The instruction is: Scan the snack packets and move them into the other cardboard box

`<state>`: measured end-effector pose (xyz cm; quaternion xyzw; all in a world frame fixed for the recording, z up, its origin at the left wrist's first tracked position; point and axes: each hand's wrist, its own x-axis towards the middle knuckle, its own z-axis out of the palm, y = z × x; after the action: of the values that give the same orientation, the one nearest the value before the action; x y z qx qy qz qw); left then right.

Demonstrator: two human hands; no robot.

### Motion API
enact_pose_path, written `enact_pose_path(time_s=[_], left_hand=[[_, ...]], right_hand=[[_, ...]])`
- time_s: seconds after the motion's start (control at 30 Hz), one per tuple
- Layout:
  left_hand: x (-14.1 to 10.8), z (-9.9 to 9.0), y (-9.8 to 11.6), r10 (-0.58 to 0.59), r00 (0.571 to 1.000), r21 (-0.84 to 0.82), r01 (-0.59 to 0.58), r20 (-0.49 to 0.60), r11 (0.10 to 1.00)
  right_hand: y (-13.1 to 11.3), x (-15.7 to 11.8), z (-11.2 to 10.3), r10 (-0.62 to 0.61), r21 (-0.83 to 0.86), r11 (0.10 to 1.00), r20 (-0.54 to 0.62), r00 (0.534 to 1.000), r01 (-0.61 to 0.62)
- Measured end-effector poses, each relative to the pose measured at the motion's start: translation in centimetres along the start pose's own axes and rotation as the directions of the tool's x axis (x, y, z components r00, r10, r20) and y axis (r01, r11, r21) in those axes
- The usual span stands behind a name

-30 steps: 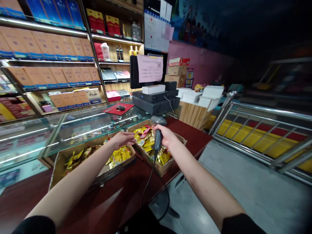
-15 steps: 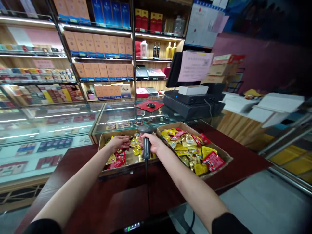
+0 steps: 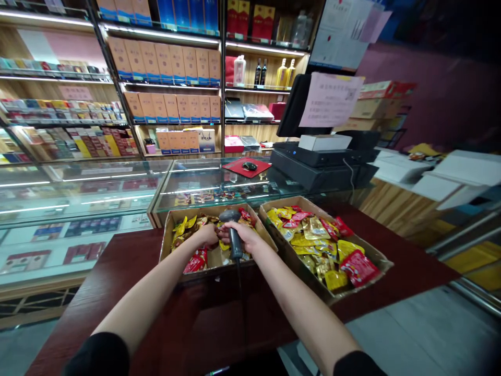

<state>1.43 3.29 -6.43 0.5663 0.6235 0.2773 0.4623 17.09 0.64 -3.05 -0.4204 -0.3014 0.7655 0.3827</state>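
My right hand [image 3: 246, 236] is wrapped round the handle of a dark barcode scanner [image 3: 235, 243], held above the left cardboard box [image 3: 166, 245]. A cable hangs down from the handle. My left hand [image 3: 210, 234] is over the same box, right beside the scanner, its fingers drawn together near the right fingertips; what they hold, if anything, is hidden. Yellow, gold and red snack packets [image 3: 197, 260] lie in this box. To the right, a second cardboard box [image 3: 381, 263] is full of similar packets [image 3: 315, 228].
Behind the boxes is a glass display counter [image 3: 168, 180] with a computer mouse [image 3: 249, 166] on a red mat. A monitor [image 3: 291, 112] and black register [image 3: 309, 167] stand at the back right. Shelves of boxes and bottles line the wall.
My left hand has moved right to the scanner and its fingers have drawn together. The right hand still holds the scanner. The whole view has shifted slightly.
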Motion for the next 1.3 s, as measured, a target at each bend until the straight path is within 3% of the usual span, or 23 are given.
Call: enact_pose_path(time_s=[0.1, 0.2, 0.57, 0.73, 0.87, 1.0, 1.1, 1.17, 1.3], left_hand=[[0.2, 0.7, 0.0, 0.013, 0.998, 0.228, 0.001, -0.058, 0.974], [0.2, 0.9, -0.2, 0.149, 0.979, 0.35, -0.093, -0.136, 0.932], [-0.3, 1.0, 0.1, 0.251, 0.961, 0.535, -0.151, -0.118, 0.831], [-2.0, -1.2, 1.4, 0.44, 0.89, 0.585, -0.297, -0.116, 0.755], [-3.1, -3.4, 1.8, 0.572, 0.809, 0.489, -0.448, -0.135, 0.748], [-3.2, -4.5, 2.1, 0.641, 0.745, 0.241, -0.597, -0.187, 0.765], [-3.2, -4.6, 2.4, 0.641, 0.743, 0.058, -0.644, -0.193, 0.763], [-3.1, -4.5, 2.5, 0.633, 0.75, 0.027, -0.641, -0.19, 0.767], [-2.4, -4.3, 2.2, 0.509, 0.797, -0.063, -0.555, -0.325, 0.83]], right_hand=[[-0.1, -0.1, 0.1, 0.025, 0.034, 0.999, -0.029, 0.999, -0.024], [-0.3, -0.2, 0.2, 0.017, 0.089, 0.996, -0.073, 0.997, -0.011], [-0.4, -0.1, -0.5, -0.023, 0.178, 0.983, -0.161, 0.987, 0.052], [-0.3, 0.0, -0.6, -0.054, 0.163, 0.983, -0.196, 0.979, 0.087], [-0.5, -0.2, -0.5, -0.117, 0.092, 0.986, -0.211, 0.97, 0.139], [-0.4, -0.5, -0.6, -0.137, 0.002, 0.99, -0.177, 0.975, 0.14], [-0.4, -0.7, -0.6, -0.143, -0.034, 0.99, -0.113, 0.983, 0.14], [-0.4, -0.9, -0.5, -0.149, -0.03, 0.989, -0.061, 0.987, 0.147], [-0.6, -1.4, 0.0, -0.175, -0.027, 0.984, -0.026, 0.984, 0.174]])
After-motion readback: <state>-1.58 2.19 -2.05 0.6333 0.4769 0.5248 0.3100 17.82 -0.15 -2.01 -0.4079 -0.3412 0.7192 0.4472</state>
